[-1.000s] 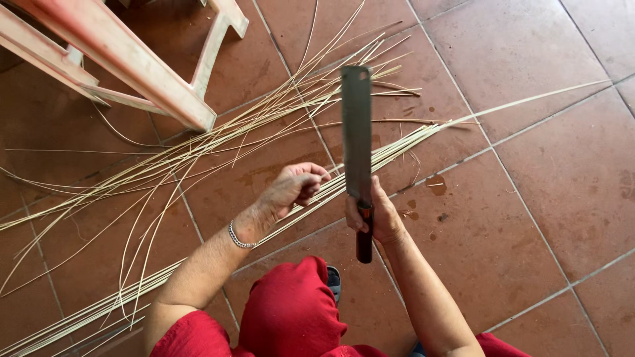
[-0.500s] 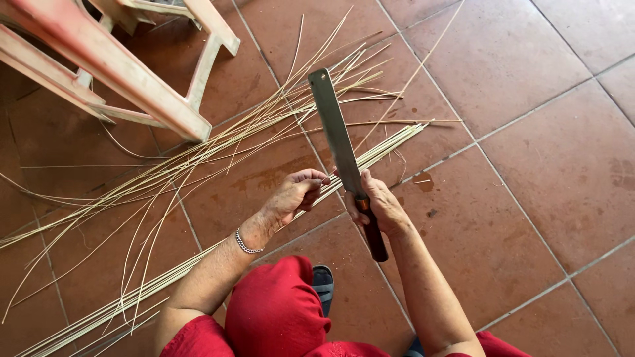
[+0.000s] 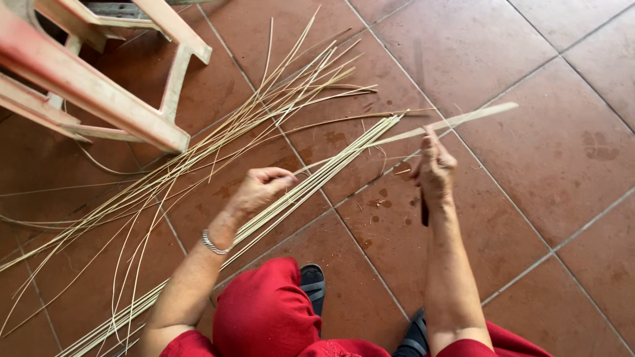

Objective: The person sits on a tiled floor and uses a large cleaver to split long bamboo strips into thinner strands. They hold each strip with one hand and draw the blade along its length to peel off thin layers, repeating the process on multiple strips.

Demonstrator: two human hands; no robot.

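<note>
While my left hand [image 3: 259, 190] pinches a bamboo strip [image 3: 370, 142] and my right hand [image 3: 433, 168] grips the knife handle [image 3: 424, 213], a slip could cut my fingers

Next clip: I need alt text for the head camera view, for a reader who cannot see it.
Seen from above, a person's left hand pinches a thin bamboo strip while the right hand grips a dark knife handle. More strips fan across the red tile floor beside a wooden stool.
</note>
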